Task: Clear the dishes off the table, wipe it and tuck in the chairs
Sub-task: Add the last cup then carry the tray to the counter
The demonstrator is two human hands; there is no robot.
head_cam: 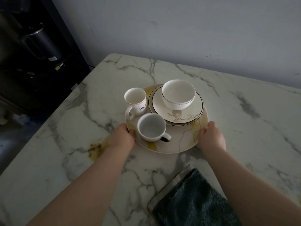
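Observation:
A large beige plate with yellow marks sits on the marble table. On it stand a white mug with lettering, a wide white cup and a smaller plate bearing a white bowl. My left hand grips the big plate's left rim, thumb over the edge. My right hand grips its right rim the same way. Whether the plate is lifted off the table I cannot tell.
A dark blue cloth lies at the table's near edge, right of centre. A yellowish-brown spill stain marks the table left of my left hand. Dark furniture with a black kettle stands at the far left. A grey wall runs behind the table.

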